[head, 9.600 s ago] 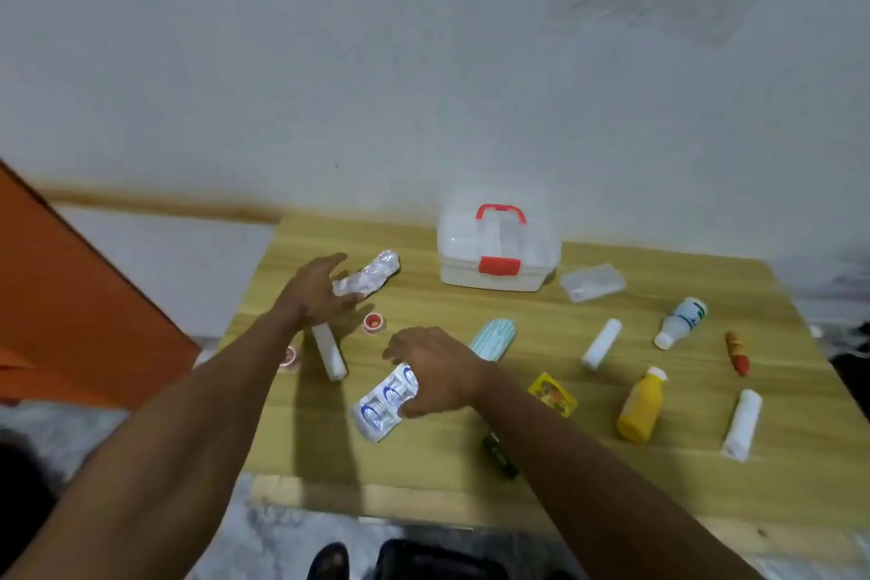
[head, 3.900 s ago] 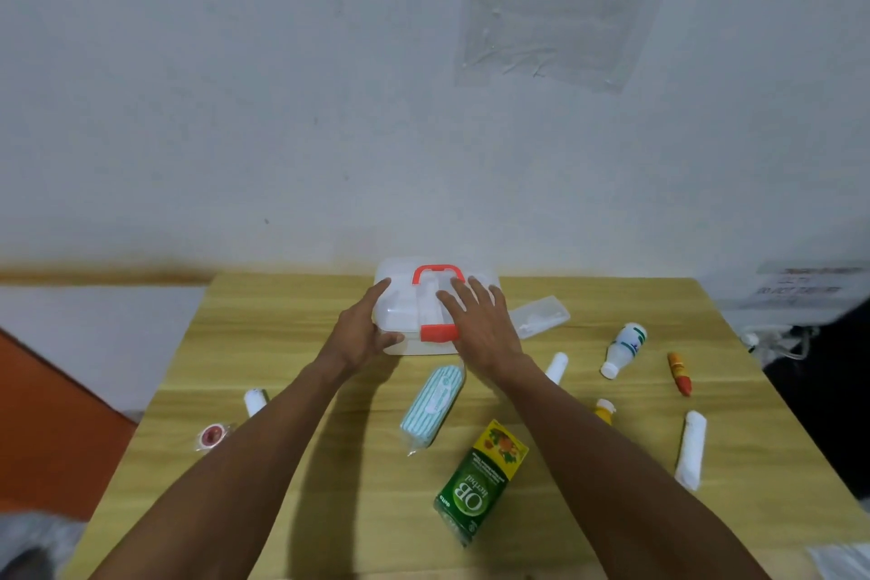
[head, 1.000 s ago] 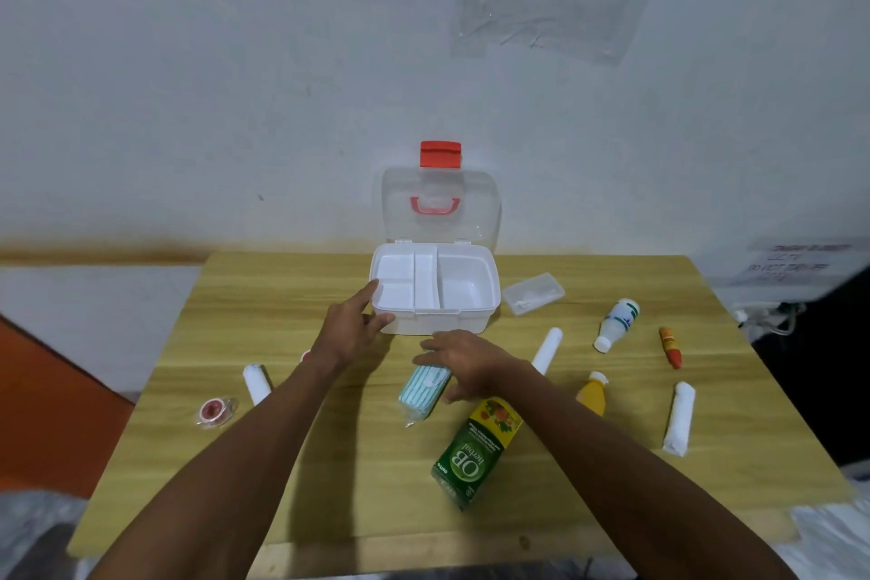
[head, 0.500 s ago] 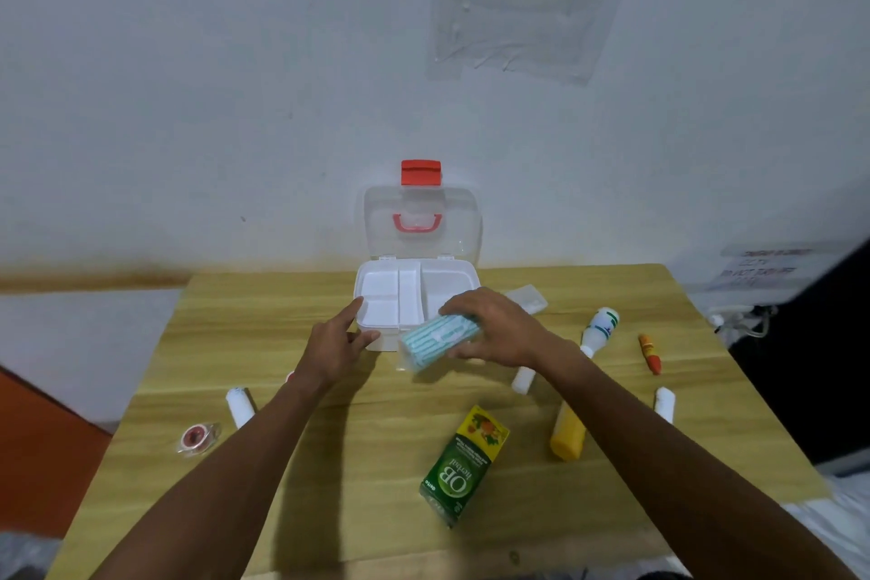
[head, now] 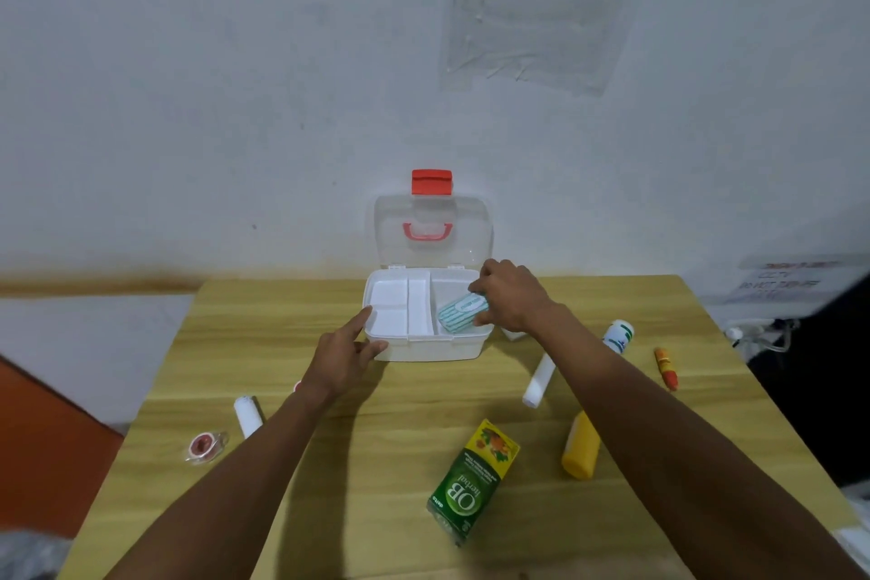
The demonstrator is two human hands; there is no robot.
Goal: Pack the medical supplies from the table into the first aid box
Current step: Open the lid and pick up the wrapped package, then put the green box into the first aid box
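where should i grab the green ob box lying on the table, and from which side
Pinch the green box across its two long narrow sides near mid-length, coming straight down from above. It lies flat on the table, long axis slanting up to the right, with clear space on both long edges, so fingers can straddle it.

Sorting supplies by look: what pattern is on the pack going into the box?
Teal and white stripes on the pack, seen in the head view.
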